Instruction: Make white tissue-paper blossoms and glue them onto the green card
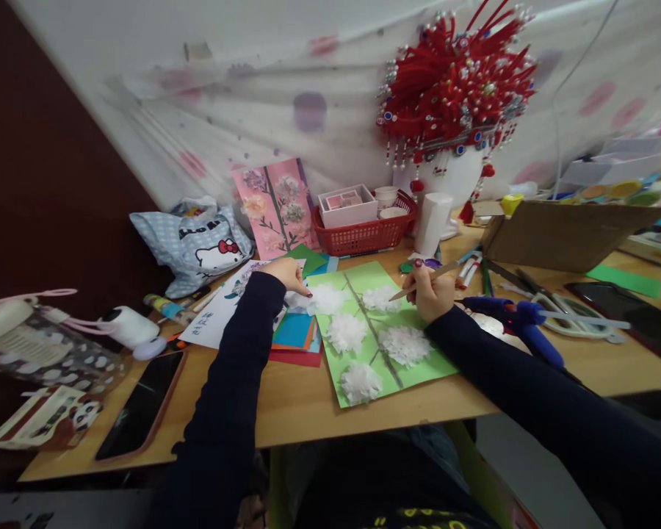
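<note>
A green sheet (330, 371) lies on the table, bearing a dark painted branch (375, 330) and several ruffled white paper flowers (407, 345). My right hand (432, 292) is closed on a thin wooden stick (405, 292), its pointed end near the upper right flower (381, 298). At the sheet's upper left, my left hand (289, 275) has its fingers together, pointing down by the white paper (296, 301); whether it pinches something is too small to tell. Coloured papers (294, 332) lie beneath and beside that hand.
A blue glue gun (521, 314), scissors (551, 301) and a black phone (628, 312) are at the right. Behind stand a red basket (363, 236), a pink flower picture (278, 206) and a red beaded headdress (463, 95). Another phone (142, 404) lies at the left.
</note>
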Demonstrator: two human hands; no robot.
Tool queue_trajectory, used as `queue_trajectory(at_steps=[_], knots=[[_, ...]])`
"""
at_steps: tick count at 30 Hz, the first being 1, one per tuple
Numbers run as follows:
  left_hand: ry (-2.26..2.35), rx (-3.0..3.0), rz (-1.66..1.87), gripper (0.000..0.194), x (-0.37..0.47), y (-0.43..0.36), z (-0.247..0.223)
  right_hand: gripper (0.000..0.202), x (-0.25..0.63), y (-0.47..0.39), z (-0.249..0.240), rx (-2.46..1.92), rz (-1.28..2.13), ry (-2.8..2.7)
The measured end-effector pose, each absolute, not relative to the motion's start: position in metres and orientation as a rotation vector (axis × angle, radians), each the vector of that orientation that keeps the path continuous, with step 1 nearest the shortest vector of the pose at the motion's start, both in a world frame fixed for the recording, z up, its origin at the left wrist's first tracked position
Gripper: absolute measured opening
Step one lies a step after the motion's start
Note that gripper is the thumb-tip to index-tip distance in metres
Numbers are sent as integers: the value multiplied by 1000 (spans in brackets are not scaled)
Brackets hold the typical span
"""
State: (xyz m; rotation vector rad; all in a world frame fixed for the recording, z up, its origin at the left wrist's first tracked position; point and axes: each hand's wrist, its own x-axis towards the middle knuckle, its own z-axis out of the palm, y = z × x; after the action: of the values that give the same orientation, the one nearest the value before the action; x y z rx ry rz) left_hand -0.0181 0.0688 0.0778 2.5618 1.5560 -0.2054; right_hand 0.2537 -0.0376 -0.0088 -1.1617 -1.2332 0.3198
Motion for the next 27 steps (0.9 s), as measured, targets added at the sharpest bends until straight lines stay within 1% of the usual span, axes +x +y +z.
queue_trajectory(at_steps=[3, 5, 11, 18, 27], knots=[[1571, 2583, -264, 26, -12, 69, 73, 54, 254, -38, -8, -1168, 311, -1240], [1570, 2600, -269, 21, -12, 69, 73, 54, 254, -39, -8, -1181, 303, -1240], [1568, 2537, -197, 21, -23, 64, 90, 54, 254, -39, -8, -1195, 310, -1262], [1167, 2466, 130, 29, -29, 47, 119, 56, 249, -43, -1, -1206, 331, -1265], [878, 2352, 245, 38, -16, 18, 135, 56, 250, -40, -6, -1226, 323, -1325]])
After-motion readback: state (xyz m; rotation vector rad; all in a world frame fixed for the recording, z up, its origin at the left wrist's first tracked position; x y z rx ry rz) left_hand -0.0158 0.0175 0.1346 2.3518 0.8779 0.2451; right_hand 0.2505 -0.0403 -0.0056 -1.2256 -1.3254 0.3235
